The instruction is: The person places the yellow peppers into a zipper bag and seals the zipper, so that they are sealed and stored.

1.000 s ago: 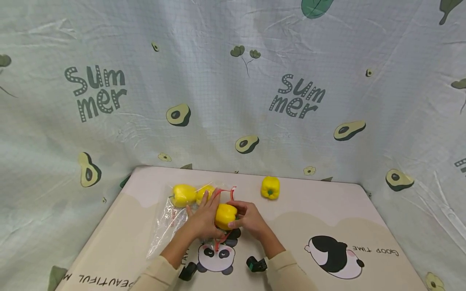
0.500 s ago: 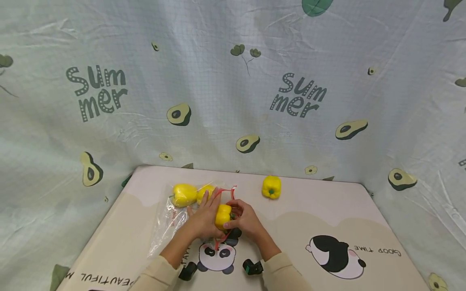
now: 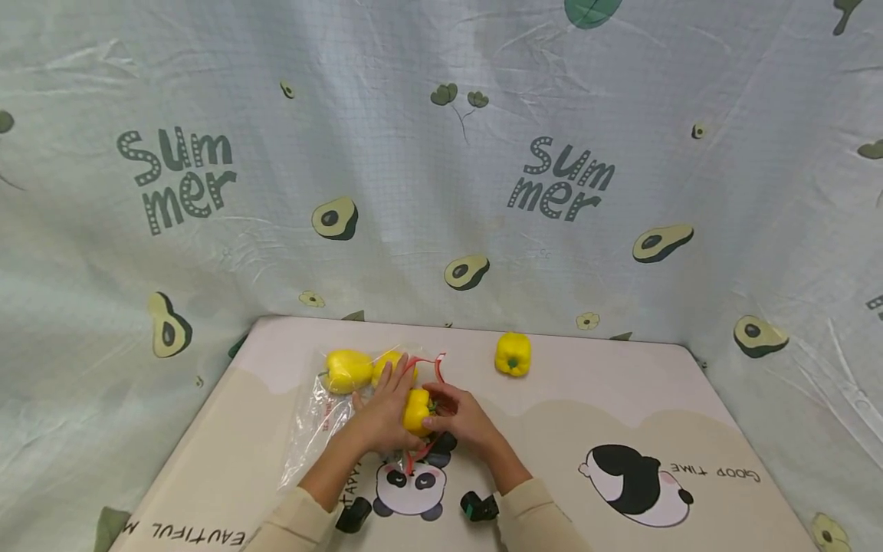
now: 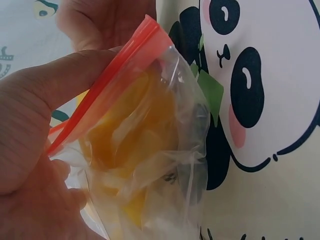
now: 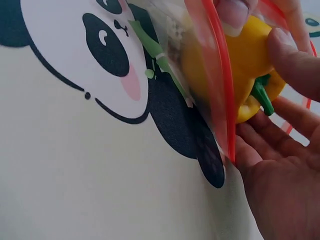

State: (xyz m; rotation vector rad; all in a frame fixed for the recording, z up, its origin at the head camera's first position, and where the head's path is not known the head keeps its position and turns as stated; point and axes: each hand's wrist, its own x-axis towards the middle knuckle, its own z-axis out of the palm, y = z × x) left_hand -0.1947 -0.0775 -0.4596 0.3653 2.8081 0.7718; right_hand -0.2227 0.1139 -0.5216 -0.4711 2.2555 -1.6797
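Observation:
A clear zip bag [image 3: 301,441] with a red zip edge lies on the table, with two yellow bell peppers [image 3: 348,372] inside its far part. My left hand [image 3: 382,418] holds the bag's mouth; its thumb lies along the red zip edge [image 4: 95,95] in the left wrist view. My right hand [image 3: 471,420] grips another yellow bell pepper [image 5: 250,60] by its stem end, thumb on top and fingers below. This pepper sits partly inside the bag's mouth, green stem facing out. Plastic and fingers cover some of it.
One more yellow bell pepper [image 3: 513,354] stands near the table's back edge, right of the bag. A printed cloth [image 3: 414,169] hangs behind and beside the table [image 3: 552,475]. Black wrist devices [image 3: 479,506] sit by both sleeves.
My right hand has moved left, pushing the held pepper further into the bag's mouth, and the stem now shows. My left hand and the far pepper have stayed about where they were.

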